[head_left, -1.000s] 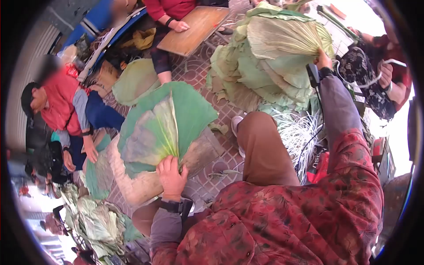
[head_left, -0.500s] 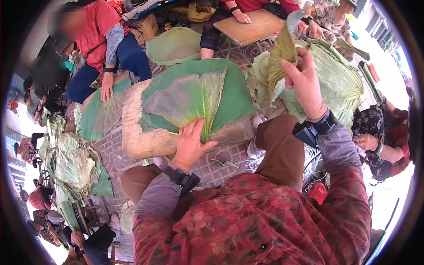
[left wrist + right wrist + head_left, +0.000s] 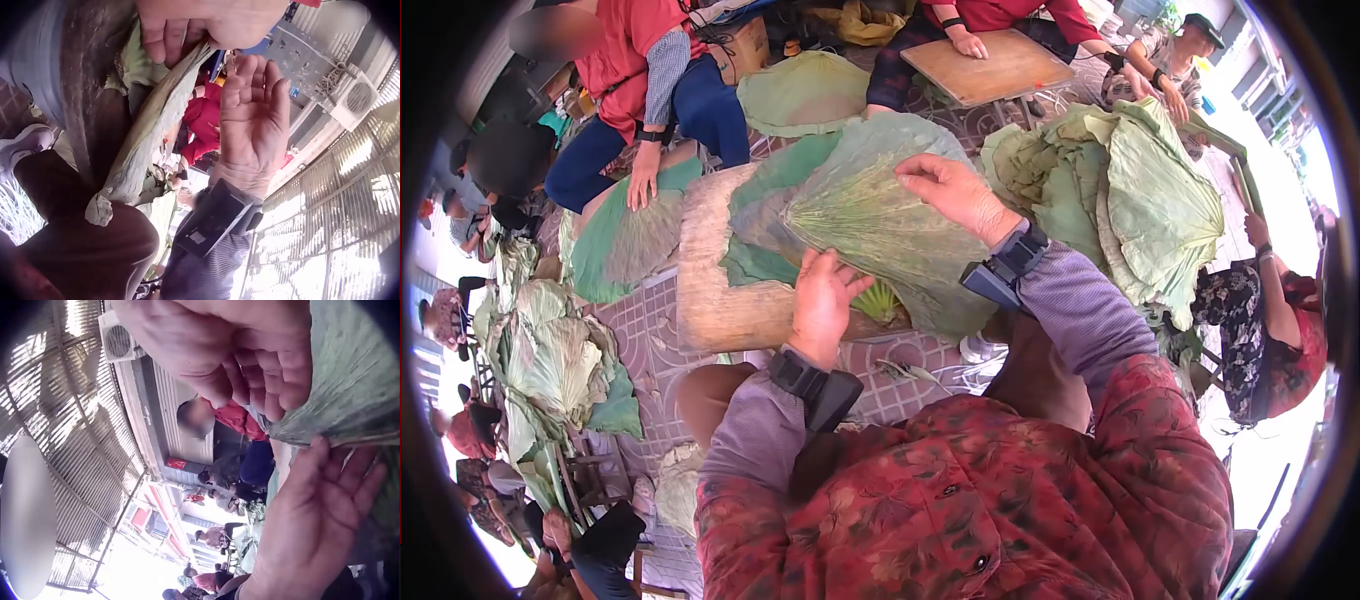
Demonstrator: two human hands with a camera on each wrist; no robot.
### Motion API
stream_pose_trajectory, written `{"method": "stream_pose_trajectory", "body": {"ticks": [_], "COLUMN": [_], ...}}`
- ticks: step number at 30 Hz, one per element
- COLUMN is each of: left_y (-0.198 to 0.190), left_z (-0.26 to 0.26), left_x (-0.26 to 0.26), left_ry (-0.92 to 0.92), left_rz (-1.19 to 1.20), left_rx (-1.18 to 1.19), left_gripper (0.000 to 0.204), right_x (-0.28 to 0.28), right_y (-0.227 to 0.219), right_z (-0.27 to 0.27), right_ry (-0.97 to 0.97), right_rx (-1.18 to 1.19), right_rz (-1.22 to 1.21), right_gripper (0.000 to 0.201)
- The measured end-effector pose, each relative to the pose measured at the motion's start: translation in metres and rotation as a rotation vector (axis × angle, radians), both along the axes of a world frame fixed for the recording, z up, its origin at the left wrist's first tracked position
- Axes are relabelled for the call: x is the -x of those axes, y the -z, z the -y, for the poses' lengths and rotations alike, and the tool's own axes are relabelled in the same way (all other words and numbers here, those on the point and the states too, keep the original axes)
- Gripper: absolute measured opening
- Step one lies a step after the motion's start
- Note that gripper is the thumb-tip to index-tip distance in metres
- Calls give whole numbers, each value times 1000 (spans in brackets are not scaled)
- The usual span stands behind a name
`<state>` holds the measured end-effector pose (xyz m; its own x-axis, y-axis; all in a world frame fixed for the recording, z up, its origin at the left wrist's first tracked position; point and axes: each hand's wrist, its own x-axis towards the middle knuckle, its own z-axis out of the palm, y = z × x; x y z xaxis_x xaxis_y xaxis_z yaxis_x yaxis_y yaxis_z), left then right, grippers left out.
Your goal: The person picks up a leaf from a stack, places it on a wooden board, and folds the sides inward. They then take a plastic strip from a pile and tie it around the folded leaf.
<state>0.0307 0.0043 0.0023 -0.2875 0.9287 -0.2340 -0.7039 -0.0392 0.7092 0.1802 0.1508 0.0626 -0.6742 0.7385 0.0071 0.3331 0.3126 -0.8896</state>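
Note:
A large dull green lotus leaf (image 3: pixel 880 205) lies spread over other leaves on a pale log (image 3: pixel 710 325), its ribs fanning out from a point on its left. In the head view, my left hand (image 3: pixel 822 305) is at the leaf's near edge, palm turned up and fingertips against it. My right hand (image 3: pixel 960 200) hovers over the leaf's middle, fingers loosely bent around nothing. The right wrist view has the left hand (image 3: pixel 319 519) below the leaf's edge (image 3: pixel 350 434). In the left wrist view, the right hand (image 3: pixel 253 122) shows its bare palm.
A tall stack of lotus leaves (image 3: pixel 1150 200) stands to the right. More leaves (image 3: pixel 550 350) are heaped at the left. Across from me, one person presses a leaf (image 3: pixel 630 230); another has a hand on a wooden board (image 3: pixel 985 65). My knees flank the log.
My right hand has brought a leaf from the right-hand stack, laid it over the others and released it. The left hand has moved off the lower leaf's base and turned palm up.

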Motion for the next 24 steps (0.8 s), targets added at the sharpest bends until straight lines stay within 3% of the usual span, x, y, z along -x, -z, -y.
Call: {"method": "stream_pose_trajectory", "body": {"ticks": [5,7,10,11,14,16,18,20,22,24], "left_y": [-32,-48,-46,-45,-41,-49,-39,-32,-54,-37], "left_z": [-9,-19,-41,-49,-86,-108,-135,-138,-117,-107], "left_x": [45,57,93,104,125,122,137,147,126,138], "left_ry": [15,-79,5,140,263,210,159,254,137,259], "left_rz": [-50,-23,-18,101,107,15,-579,-678,-1157,-1425], "left_rx": [-223,-330,-368,-388,-347,-268,32,128,636,509], "left_gripper": [29,31,35,33,32,29,26,25,28,36], "right_x": [-41,-50,-52,-52,-48,-47,-48,-48,-45,-47], "right_y": [16,20,18,24,37,35,39,44,45,38], "right_z": [-32,-35,-33,-36,-42,-39,-42,-41,-39,-37], "right_ry": [290,408,457,463,371,333,374,405,543,538], "right_rx": [-1,47,265,275,378,559,556,552,543,444], "right_rz": [-320,-384,-271,-279,-305,-361,-368,-365,-196,-104], "right_gripper": [24,28,38,38,49,57,59,63,63,60]}}
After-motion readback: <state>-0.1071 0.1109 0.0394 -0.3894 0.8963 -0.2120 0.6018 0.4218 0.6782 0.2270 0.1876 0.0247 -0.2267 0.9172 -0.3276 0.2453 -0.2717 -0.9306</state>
